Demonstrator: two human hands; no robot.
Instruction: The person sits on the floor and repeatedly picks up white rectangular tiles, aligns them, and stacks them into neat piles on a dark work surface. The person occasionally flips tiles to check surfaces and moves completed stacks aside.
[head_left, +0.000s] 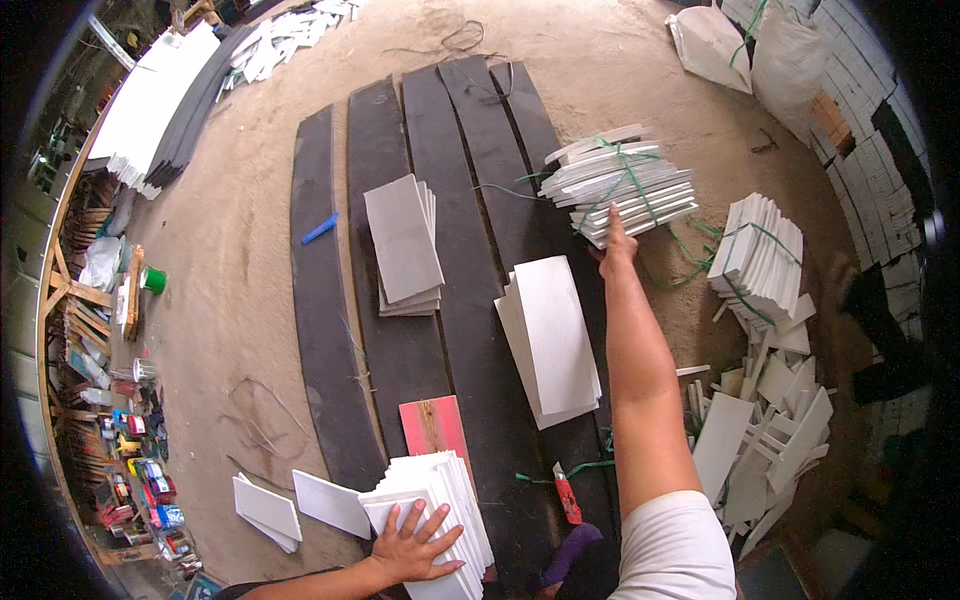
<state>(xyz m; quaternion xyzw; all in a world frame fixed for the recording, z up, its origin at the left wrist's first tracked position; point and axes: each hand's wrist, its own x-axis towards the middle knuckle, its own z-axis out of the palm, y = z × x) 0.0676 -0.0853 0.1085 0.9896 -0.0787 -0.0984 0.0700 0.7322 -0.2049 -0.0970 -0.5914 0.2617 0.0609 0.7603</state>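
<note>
The task's things are flat, oblong white boards in stacks. One stack of white boards [428,483] sits at the lower middle of the frame, its sheets fanned unevenly, with smooth tops and many thin edges showing along the right side. The left hand [415,545] lies palm down on it, fingers spread apart. At the upper right, a bundle of white strips [620,185] is tied with green string [648,205]; its layers are ragged and stick out at differing lengths. The right hand [620,250] touches the bundle's near edge, one finger stretched along it; whether the other fingers are clamped on it, I cannot tell. In the centre, a greyish stack [402,240] and a pale textured stack [560,335] lie slightly fanned on the black planks [325,260]. A red cutter [567,497] lies at the lower centre, just beside some green string.
</note>
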